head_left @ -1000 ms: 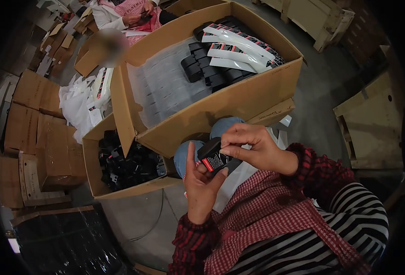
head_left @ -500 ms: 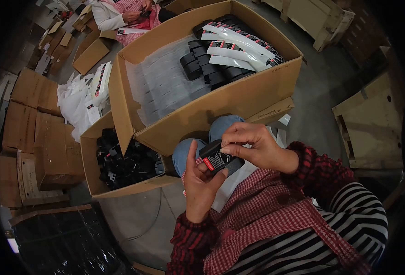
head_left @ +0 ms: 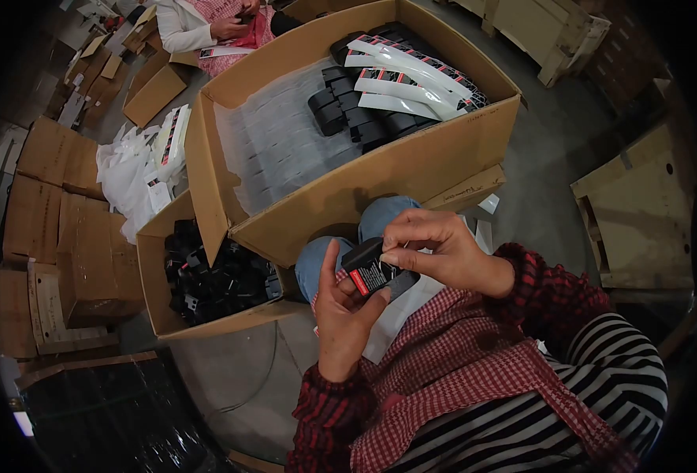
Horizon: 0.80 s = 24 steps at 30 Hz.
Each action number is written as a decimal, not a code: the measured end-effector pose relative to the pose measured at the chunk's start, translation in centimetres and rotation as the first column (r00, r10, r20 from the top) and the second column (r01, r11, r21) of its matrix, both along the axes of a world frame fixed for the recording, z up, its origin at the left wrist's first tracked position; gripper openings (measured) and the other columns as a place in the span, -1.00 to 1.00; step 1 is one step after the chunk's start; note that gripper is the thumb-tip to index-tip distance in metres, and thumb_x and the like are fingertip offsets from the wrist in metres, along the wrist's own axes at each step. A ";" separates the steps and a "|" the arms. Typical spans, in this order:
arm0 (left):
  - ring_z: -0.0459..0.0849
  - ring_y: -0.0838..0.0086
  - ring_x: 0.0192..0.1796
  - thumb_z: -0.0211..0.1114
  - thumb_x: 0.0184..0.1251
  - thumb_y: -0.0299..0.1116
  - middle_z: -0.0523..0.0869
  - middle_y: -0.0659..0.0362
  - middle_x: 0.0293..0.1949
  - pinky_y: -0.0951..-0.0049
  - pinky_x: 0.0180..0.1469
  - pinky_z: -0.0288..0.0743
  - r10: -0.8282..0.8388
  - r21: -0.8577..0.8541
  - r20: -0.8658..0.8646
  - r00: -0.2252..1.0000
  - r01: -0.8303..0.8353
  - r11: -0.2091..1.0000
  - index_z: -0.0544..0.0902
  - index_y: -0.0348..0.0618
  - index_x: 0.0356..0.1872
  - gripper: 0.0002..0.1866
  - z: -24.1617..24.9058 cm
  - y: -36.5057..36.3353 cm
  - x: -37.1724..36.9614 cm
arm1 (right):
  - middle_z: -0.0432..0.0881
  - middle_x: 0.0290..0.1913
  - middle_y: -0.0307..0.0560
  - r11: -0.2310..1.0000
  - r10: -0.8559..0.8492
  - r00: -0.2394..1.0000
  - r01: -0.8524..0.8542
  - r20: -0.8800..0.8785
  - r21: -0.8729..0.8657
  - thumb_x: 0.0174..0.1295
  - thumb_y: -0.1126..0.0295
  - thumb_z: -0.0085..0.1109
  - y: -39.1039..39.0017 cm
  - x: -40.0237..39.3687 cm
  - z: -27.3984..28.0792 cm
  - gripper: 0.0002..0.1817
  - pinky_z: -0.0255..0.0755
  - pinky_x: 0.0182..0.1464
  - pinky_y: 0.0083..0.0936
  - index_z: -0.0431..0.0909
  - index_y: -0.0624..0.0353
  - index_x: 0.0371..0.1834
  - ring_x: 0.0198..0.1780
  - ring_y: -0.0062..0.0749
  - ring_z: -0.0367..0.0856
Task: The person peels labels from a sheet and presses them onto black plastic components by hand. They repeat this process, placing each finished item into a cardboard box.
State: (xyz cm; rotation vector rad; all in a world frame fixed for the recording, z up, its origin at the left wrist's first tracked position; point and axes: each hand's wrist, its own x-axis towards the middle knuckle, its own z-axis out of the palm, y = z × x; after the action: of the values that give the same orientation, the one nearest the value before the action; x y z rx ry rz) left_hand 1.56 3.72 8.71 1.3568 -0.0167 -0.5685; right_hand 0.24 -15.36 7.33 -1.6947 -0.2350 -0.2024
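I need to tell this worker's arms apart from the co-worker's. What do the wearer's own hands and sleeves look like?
Both hands are bare: no gloves, and no rings or watch that I can make out. The left hand and the right hand each emerge from a dark red-and-black checked sleeve with a gathered cuff. The left sleeve meets a black-and-white striped top.

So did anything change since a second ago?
Hardly. Both hands keep their hold on the small black labelled part: left hand under it, right hand pinching its top. The co-worker at top left has slid up in the picture. The big cardboard box and the carton of black parts stayed put.
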 end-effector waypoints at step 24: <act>0.66 0.45 0.06 0.30 0.11 -0.75 0.67 0.00 0.02 0.45 0.09 0.54 -0.009 -0.006 -0.015 1.000 0.009 1.000 0.01 -0.26 0.50 -0.07 0.0 -0.2 0.1 | 0.62 -0.26 -0.20 1.000 -0.007 1.000 0.006 -0.020 -0.023 0.18 0.50 0.36 -0.1 0.3 -0.4 -0.82 0.45 -0.29 -0.65 0.66 0.21 -0.16 -0.33 -0.66 0.52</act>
State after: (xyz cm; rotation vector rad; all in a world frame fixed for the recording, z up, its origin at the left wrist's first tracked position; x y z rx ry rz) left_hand 1.70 3.55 8.74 1.3469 -0.0126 -0.5855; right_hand 0.53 -15.43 6.89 -1.7196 -0.2172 -0.1877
